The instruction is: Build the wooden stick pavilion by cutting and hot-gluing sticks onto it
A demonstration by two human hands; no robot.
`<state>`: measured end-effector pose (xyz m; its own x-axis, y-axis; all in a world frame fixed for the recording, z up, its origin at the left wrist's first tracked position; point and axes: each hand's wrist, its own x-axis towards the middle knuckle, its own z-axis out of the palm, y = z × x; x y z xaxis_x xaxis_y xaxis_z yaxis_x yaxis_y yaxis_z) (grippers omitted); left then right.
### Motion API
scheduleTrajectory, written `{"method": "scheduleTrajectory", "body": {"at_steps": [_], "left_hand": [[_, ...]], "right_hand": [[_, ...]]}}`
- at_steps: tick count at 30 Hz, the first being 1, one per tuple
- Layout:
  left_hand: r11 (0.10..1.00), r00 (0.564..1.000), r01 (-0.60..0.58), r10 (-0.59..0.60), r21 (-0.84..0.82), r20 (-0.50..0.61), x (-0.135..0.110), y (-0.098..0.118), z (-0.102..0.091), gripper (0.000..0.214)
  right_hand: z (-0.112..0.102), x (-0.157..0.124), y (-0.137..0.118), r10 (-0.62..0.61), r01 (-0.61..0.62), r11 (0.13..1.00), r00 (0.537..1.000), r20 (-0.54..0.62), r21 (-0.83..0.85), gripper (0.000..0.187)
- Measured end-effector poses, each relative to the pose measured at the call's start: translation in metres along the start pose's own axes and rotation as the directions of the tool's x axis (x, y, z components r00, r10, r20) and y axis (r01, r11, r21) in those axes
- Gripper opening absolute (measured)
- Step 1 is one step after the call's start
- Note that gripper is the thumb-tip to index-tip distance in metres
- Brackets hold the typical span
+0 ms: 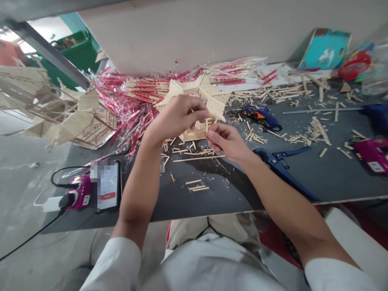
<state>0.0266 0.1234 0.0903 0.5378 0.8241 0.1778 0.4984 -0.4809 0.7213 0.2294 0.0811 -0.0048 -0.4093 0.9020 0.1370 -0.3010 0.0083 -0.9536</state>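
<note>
My left hand (177,117) and my right hand (226,142) meet above the dark work table, their fingertips pinching a short wooden stick (206,126) upright between them. Just behind my hands stands a star-shaped model built of pale wooden sticks (189,91), partly hidden by my left hand. A long loose stick (198,159) lies on the table below my right hand, among scattered short pieces.
Red-printed sticks in clear plastic wrap (133,101) pile up behind the model. A blue-orange glue gun (262,117), blue pliers-like tool (283,167), magenta device (373,155) and phone (107,186) lie on the table. A large stick structure (60,107) stands left.
</note>
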Motion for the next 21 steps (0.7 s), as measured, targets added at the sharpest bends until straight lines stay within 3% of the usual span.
{"method": "scheduleTrajectory", "body": {"at_steps": [5,9,14,21], "left_hand": [[1.0,0.999,0.01,-0.01,0.009,-0.03,0.0,-0.001,0.001,0.014],[0.999,0.995,0.012,-0.009,0.029,-0.098,0.0,-0.002,-0.001,0.032],[0.972,0.979,0.074,-0.028,0.225,-0.201,0.003,-0.008,-0.004,0.017],[0.937,0.973,0.0,0.081,0.348,-0.217,0.009,-0.019,0.002,0.016]], "right_hand": [[0.003,0.001,0.0,0.002,-0.002,1.0,0.999,-0.048,0.005,0.042],[0.003,0.003,0.001,-0.004,0.006,1.0,0.996,-0.092,0.02,0.042],[0.001,0.004,0.002,0.042,-0.038,0.999,0.987,-0.153,0.028,0.045],[0.002,0.007,0.003,0.154,-0.141,0.987,0.97,-0.188,0.081,0.053]]}}
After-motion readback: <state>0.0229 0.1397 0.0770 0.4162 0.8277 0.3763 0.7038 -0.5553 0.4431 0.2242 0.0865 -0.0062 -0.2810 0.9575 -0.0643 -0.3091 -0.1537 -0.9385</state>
